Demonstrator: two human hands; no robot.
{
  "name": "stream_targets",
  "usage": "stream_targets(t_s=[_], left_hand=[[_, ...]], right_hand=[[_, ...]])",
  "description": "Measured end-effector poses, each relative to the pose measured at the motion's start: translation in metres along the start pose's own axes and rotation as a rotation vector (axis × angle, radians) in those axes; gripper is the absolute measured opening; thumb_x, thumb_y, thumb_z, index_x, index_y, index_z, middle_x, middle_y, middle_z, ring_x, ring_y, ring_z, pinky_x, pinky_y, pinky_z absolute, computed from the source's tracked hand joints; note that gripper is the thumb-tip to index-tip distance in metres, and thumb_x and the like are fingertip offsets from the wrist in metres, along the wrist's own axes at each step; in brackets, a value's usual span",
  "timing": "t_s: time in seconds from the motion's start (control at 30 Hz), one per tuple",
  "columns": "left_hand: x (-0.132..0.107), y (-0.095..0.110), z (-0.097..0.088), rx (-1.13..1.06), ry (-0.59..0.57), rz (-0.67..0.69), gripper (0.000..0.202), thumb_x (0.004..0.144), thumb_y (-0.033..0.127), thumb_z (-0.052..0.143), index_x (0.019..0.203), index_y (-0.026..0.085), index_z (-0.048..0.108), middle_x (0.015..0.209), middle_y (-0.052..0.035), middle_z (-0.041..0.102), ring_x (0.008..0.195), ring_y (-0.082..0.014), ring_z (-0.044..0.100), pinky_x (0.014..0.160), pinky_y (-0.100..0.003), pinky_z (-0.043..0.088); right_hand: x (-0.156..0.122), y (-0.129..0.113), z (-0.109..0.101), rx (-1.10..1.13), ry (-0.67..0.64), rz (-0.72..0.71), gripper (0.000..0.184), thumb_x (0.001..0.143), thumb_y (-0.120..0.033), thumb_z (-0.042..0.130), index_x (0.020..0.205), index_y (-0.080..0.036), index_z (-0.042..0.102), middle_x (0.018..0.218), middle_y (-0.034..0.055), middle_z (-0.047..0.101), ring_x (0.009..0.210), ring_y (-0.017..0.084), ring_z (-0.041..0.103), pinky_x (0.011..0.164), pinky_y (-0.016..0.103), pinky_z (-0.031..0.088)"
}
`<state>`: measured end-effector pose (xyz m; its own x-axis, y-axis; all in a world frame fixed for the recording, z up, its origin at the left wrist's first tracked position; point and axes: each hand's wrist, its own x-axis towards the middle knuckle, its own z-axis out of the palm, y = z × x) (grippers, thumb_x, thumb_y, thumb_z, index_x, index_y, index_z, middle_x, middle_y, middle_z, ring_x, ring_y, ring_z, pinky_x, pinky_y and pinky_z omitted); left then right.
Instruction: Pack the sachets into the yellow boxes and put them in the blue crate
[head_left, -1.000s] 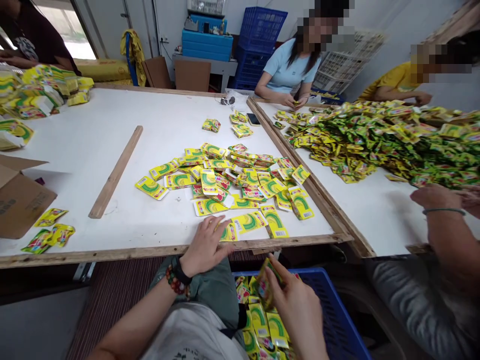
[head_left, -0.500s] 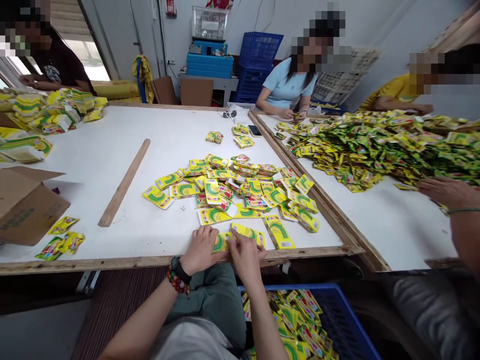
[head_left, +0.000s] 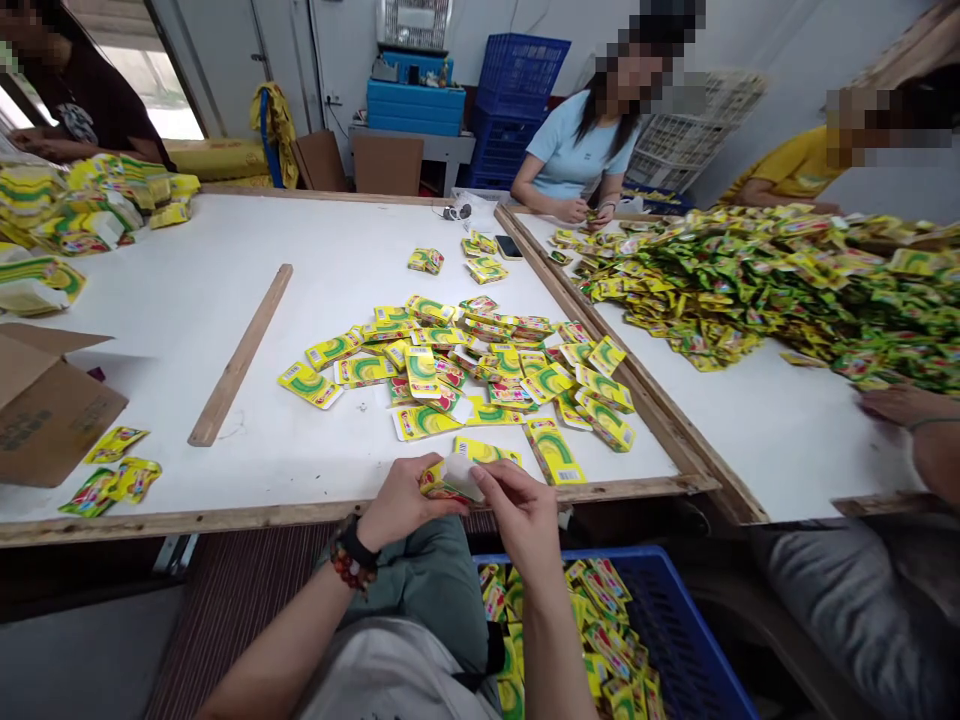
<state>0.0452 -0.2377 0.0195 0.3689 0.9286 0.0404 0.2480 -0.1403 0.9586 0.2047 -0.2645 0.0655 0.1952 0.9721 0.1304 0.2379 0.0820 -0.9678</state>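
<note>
Yellow-and-green foil sachet [head_left: 437, 484], creased around a white piece, is pinched between the left hand [head_left: 405, 503] and right hand [head_left: 521, 515], both hands half-closed on it over the worktop [head_left: 225, 505] edge. Below the hands sits a blue crate [head_left: 660, 600] of sachets; beyond them, loose sachets [head_left: 465, 370] lie spread.

Glossy yellow foil sachets [head_left: 480, 385], matt white counter top [head_left: 165, 300], rough unfinished wooden counter frame [head_left: 225, 523], smooth pale wooden lath [head_left: 240, 355], matt brown cardboard box [head_left: 52, 415], blue plastic crate [head_left: 675, 620]
</note>
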Motion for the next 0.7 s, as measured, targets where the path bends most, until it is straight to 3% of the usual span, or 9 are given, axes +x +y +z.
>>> stream_targets(t_s=[0.07, 0.13, 0.2, 0.3, 0.4, 0.47, 0.6, 0.7], left_hand=[[-0.006, -0.002, 0.015, 0.145, 0.217, 0.080, 0.066, 0.061, 0.043, 0.083, 0.116, 0.019, 0.055, 0.108, -0.0070, 0.064, 0.095, -0.0242, 0.063, 0.083, -0.036, 0.052], [-0.013, -0.005, 0.030, 0.231, 0.361, 0.167, 0.075, 0.065, 0.039, 0.079, 0.129, 0.022, 0.043, 0.121, -0.0092, 0.058, 0.107, -0.0253, 0.060, 0.090, -0.039, 0.051], [-0.018, -0.007, 0.042, 0.278, 0.435, 0.195, 0.074, 0.072, 0.037, 0.073, 0.134, 0.022, 0.034, 0.124, -0.0109, 0.056, 0.109, -0.0252, 0.060, 0.089, -0.039, 0.052], [-0.019, -0.009, 0.049, 0.296, 0.512, 0.235, 0.067, 0.075, 0.035, 0.067, 0.131, 0.021, 0.033, 0.118, -0.0101, 0.057, 0.103, -0.0233, 0.062, 0.081, -0.035, 0.054], [-0.016, -0.013, 0.049, 0.296, 0.519, 0.344, 0.045, 0.074, 0.031, 0.066, 0.111, 0.023, 0.041, 0.098, -0.0035, 0.059, 0.086, -0.0191, 0.065, 0.069, -0.030, 0.054], [-0.015, -0.016, 0.050, 0.324, 0.499, 0.390, 0.041, 0.072, 0.029, 0.065, 0.105, 0.023, 0.041, 0.097, -0.0034, 0.059, 0.084, -0.0190, 0.065, 0.067, -0.030, 0.053], [-0.016, -0.020, 0.052, 0.320, 0.427, 0.471, 0.061, 0.072, 0.026, 0.063, 0.124, 0.022, 0.030, 0.124, -0.0138, 0.052, 0.113, -0.0259, 0.058, 0.085, -0.039, 0.053], [-0.019, -0.015, 0.049, 0.276, 0.318, 0.374, 0.067, 0.073, 0.029, 0.063, 0.128, 0.022, 0.026, 0.126, -0.0140, 0.051, 0.117, -0.0269, 0.055, 0.089, -0.041, 0.052]], right_hand=[[-0.002, 0.005, 0.005, 0.035, 0.102, 0.061, 0.022, 0.078, -0.037, 0.067, 0.073, -0.018, 0.076, 0.063, 0.0021, 0.063, 0.059, 0.016, 0.054, 0.056, 0.029, 0.044], [-0.005, 0.006, 0.010, 0.031, 0.196, 0.065, 0.022, 0.078, -0.036, 0.067, 0.071, -0.017, 0.074, 0.061, 0.0011, 0.063, 0.057, 0.015, 0.054, 0.057, 0.028, 0.044], [-0.007, 0.005, 0.013, 0.074, 0.156, 0.043, 0.022, 0.079, -0.036, 0.066, 0.071, -0.017, 0.074, 0.063, 0.0012, 0.063, 0.060, 0.015, 0.055, 0.059, 0.028, 0.045], [-0.008, 0.004, 0.016, 0.201, -0.019, 0.070, 0.021, 0.079, -0.037, 0.066, 0.082, -0.019, 0.076, 0.075, 0.0033, 0.067, 0.072, 0.018, 0.060, 0.066, 0.028, 0.048], [-0.009, 0.010, 0.016, 0.278, -0.121, 0.180, 0.026, 0.078, -0.039, 0.068, 0.094, -0.020, 0.076, 0.084, 0.0050, 0.070, 0.079, 0.020, 0.062, 0.071, 0.030, 0.051], [-0.010, 0.014, 0.015, 0.313, -0.149, 0.237, 0.030, 0.075, -0.038, 0.071, 0.100, -0.021, 0.075, 0.094, 0.0055, 0.072, 0.087, 0.021, 0.063, 0.078, 0.032, 0.052], [-0.016, 0.019, 0.015, 0.423, -0.181, 0.295, 0.034, 0.071, -0.036, 0.074, 0.103, -0.024, 0.075, 0.107, 0.0052, 0.072, 0.099, 0.025, 0.065, 0.089, 0.039, 0.051], [-0.025, 0.018, 0.015, 0.336, -0.161, 0.223, 0.030, 0.078, -0.037, 0.067, 0.103, -0.024, 0.076, 0.105, 0.0068, 0.074, 0.097, 0.027, 0.068, 0.092, 0.045, 0.051]])
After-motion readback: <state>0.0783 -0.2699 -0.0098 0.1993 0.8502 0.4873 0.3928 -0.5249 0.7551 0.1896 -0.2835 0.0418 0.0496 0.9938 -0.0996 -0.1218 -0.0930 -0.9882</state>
